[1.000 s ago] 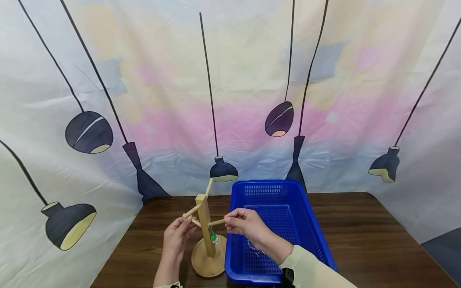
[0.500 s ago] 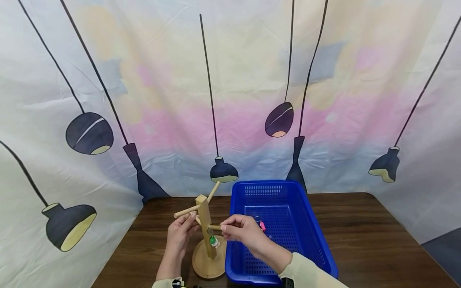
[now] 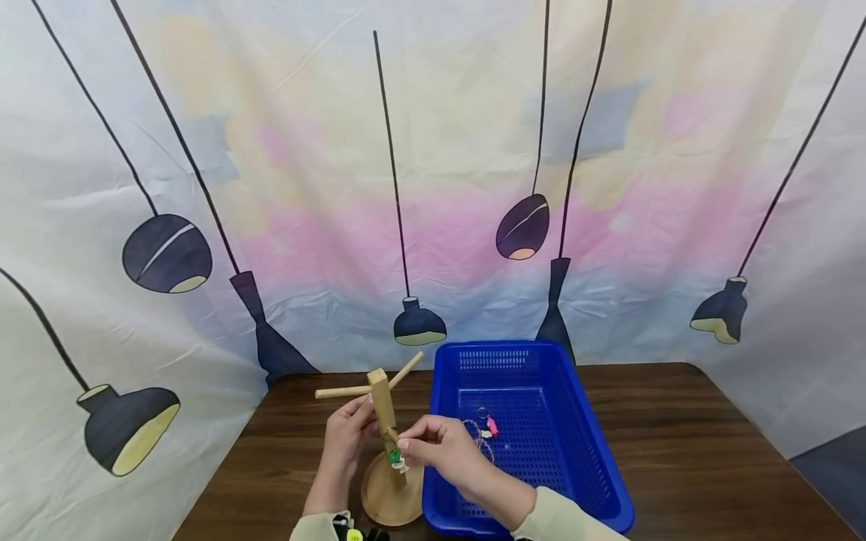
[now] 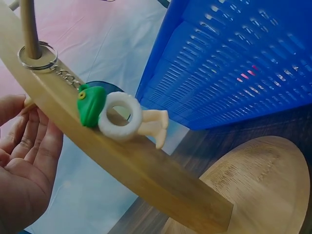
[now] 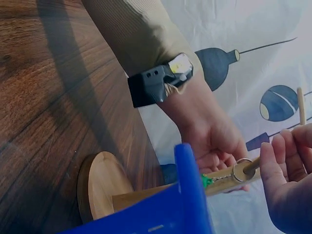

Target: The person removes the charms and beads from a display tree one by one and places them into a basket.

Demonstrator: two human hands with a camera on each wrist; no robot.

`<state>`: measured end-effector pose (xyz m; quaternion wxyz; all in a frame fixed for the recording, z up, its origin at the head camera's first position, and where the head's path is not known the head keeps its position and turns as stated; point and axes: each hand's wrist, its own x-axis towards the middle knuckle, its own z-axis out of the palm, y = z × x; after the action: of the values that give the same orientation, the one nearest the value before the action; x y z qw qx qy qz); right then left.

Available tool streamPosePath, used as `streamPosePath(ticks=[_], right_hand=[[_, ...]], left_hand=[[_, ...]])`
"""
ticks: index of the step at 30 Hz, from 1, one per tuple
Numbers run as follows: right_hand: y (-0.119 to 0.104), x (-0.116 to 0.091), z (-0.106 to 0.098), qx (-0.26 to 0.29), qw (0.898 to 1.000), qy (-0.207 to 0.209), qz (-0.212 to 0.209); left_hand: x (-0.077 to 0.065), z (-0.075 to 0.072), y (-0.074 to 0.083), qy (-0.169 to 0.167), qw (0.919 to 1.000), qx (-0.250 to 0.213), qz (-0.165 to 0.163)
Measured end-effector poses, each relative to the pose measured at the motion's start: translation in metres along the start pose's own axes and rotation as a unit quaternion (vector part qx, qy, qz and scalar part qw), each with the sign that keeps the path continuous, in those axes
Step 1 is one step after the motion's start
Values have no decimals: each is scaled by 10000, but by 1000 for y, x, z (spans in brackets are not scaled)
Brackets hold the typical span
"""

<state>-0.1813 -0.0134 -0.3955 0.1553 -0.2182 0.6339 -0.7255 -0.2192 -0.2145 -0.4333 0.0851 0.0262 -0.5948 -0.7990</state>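
Observation:
A wooden peg stand (image 3: 382, 402) with a round base stands on the table, left of the blue basket. My right hand (image 3: 440, 451) pinches the outer end of a lower peg (image 5: 253, 166) that points toward me. A keychain (image 4: 121, 116) hangs from that peg by its metal ring, close against the post. It has a green frog-like head, a white swim ring and pale legs. Behind the post, my left hand (image 3: 348, 432) pinches the tip of another lower peg (image 4: 28, 105), most of which the post hides. Two upper pegs point left and back right, bare.
The blue plastic basket (image 3: 595, 458) stands directly right of the stand's base. Inside lie a pink keychain (image 3: 492, 427) and several thin rings or bracelets. A cloth backdrop (image 3: 271, 150) printed with lamps hangs behind the brown table (image 3: 676, 436).
The stand has turned clockwise as seen from above, both hands keeping hold of pegs. The right hand came left and nearer, the left hand moved slightly right. The pink keychain has come into view.

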Motion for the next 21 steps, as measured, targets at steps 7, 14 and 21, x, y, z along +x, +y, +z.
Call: streamPosePath(ticks=[7, 14, 21], right_hand=[[5, -1, 8, 182, 9997, -133, -132], [13, 2, 16, 207, 9986, -147, -461], [8, 1, 27, -84, 9986, -30, -515]], left_hand=[[4, -1, -11, -123, 9995, -63, 289], [6, 0, -15, -323, 9982, -75, 497], [10, 10, -6, -90, 9995, 225, -195]])
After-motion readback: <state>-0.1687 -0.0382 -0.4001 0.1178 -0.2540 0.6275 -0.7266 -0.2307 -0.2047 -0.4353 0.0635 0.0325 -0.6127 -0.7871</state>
